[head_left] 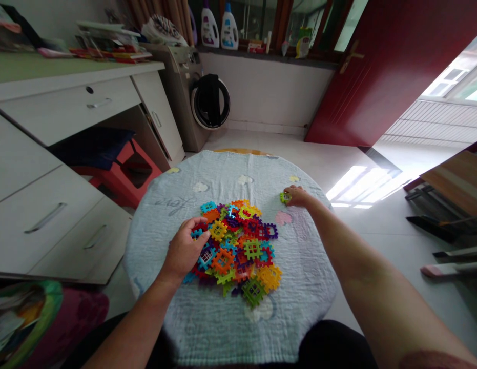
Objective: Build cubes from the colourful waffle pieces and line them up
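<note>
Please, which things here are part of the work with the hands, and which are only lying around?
In the work:
- pile of coloured blocks, under the left hand
- green block, at the right hand
- blue cloth beneath

Lying around:
- washing machine
- detergent bottles
- red stool
- books

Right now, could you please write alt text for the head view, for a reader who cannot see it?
A person's left hand rests on a pile of colourful interlocking plastic tiles heaped on a round table covered with a pale blue quilted cloth, while the right hand reaches out to a single green tile lying apart. White drawers and a washing machine stand behind.
</note>
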### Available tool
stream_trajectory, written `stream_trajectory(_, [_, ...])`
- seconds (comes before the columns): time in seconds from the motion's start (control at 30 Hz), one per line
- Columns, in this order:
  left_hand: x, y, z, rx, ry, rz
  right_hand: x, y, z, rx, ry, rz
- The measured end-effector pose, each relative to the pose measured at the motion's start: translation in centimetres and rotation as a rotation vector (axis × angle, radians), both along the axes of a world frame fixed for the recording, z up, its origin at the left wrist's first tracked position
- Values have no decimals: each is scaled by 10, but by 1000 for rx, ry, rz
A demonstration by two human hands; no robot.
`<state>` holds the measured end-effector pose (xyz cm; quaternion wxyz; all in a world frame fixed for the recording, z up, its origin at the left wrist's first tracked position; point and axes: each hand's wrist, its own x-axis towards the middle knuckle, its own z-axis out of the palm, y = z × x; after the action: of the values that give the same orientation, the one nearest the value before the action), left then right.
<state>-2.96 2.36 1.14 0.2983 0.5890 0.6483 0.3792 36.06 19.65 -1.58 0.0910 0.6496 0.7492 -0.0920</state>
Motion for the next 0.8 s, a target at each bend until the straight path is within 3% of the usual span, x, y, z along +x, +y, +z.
stream_trajectory(0.37, [-3, 1, 0, -2, -20, -1, -5, 4, -1, -34, -35, 4])
stream_trajectory(0.5, [-4, 3, 3, 15, -22, 11, -12, -11, 5, 88, 2, -57])
stream_trajectory(0.63, [-1, 2, 4, 37, -52, 16, -41, -39, 13, 182, 184, -10])
stream_trajectory(0.8, [3, -2, 4, 68, -57, 12, -107, -82, 14, 114, 377, 143])
